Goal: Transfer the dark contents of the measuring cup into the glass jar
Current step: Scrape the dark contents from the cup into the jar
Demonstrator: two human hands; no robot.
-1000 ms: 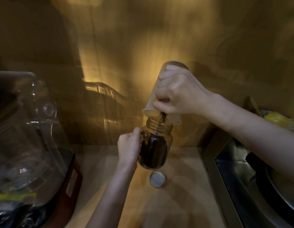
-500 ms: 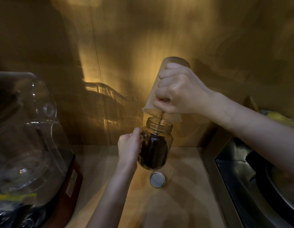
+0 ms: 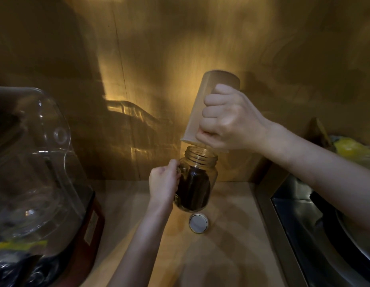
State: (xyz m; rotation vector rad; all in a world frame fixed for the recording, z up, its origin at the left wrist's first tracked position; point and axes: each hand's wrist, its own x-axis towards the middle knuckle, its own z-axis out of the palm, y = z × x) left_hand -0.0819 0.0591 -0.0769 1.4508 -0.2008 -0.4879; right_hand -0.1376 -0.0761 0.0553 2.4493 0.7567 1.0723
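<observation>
Here, in the head view, two hands work over a wooden table (image 3: 231, 255). There is one measuring cup (image 3: 202, 104), one glass jar (image 3: 195, 183) and one jar lid (image 3: 198, 223).

The right hand (image 3: 229, 119) holds the measuring cup upside down and tilted, its mouth just above the jar's open neck; the fingers (image 3: 214, 100) are curled tight around the cup's side, pressed together in a fist. The left hand (image 3: 164, 183) grips the jar at its left side, fingers closed around what may be a handle, though the dim light makes that hard to confirm. The jar stands on the table near the wooden back wall (image 3: 180, 48), leaning slightly, and dark contents (image 3: 193, 191) fill roughly its lower two thirds. The lid lies flat on the table just in front of the jar, apart from it.

At the left stands one clear plastic blender jug (image 3: 31, 166) on a dark red base (image 3: 91, 222). At the right edge sits one metal sink (image 3: 304, 224).

Compared with half a second ago, the cup has been raised to a steeper angle, its bottom higher against the wall, and the thin dark stream that fell from the rim into the jar is no longer visible. The jar, lid and left hand have kept their places.
</observation>
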